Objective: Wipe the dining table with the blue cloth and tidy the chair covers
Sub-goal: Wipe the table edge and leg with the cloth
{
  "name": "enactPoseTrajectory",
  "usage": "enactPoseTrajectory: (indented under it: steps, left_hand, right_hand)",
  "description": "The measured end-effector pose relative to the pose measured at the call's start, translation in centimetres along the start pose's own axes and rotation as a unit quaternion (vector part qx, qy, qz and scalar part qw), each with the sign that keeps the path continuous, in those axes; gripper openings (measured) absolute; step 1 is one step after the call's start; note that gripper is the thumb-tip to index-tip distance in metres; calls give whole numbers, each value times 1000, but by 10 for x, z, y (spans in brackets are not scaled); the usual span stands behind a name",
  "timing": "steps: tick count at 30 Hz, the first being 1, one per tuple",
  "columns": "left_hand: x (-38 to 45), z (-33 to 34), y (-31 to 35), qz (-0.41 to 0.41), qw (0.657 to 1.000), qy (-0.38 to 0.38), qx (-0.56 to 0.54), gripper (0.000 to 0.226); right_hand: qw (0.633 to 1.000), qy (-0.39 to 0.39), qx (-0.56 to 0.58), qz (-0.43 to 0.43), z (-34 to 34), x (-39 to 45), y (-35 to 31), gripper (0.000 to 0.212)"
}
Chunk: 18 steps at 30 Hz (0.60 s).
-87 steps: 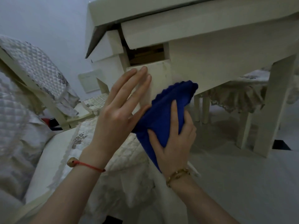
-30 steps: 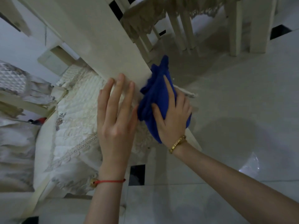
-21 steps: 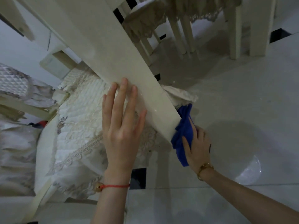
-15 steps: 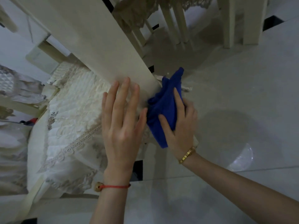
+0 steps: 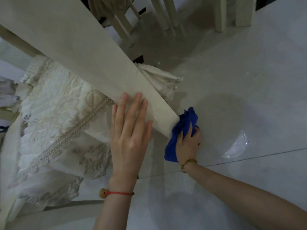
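Note:
I look down along a cream leg of the dining table (image 5: 93, 63) to the floor. My left hand (image 5: 129, 133) lies flat on the leg near its foot, fingers straight. My right hand (image 5: 188, 143) grips the bunched blue cloth (image 5: 184, 125) and presses it against the right side of the leg's foot, just above the tiles. A cream lace chair cover (image 5: 54, 123) spreads over the seat to the left of the leg, and a fold of it (image 5: 159, 77) pokes out behind the leg.
Pale glossy floor tiles (image 5: 232, 80) fill the right side, with a bright lamp reflection (image 5: 235, 145). Cream legs of other chairs (image 5: 126, 25) and table legs (image 5: 232, 12) stand at the top. A quilted chair back shows at the far left edge (image 5: 6, 90).
My right hand has slid the blue cloth down the leg from its middle to its foot. The left hand stays flat on the leg. The view has tilted further down.

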<state>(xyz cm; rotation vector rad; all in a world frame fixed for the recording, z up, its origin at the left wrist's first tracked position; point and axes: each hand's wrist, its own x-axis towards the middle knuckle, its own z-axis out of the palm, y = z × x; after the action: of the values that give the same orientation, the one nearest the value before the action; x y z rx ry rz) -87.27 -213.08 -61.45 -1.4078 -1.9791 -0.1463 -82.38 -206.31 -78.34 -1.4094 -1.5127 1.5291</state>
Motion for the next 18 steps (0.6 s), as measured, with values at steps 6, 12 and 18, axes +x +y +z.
enactPoseTrajectory:
  steps: [6, 12, 18]
  left_hand:
    - [0, 4, -4, 1, 1000, 8, 5, 38]
    - [-1, 4, -3, -3, 1000, 11, -10, 38]
    - [-1, 6, -1, -6, 1000, 15, -7, 37]
  right_hand:
    - [988, 32, 35, -148, 9, -12, -45, 47]
    - [972, -12, 165, 169, 5, 15, 41, 44]
    - [984, -35, 163, 57, 19, -28, -16, 57]
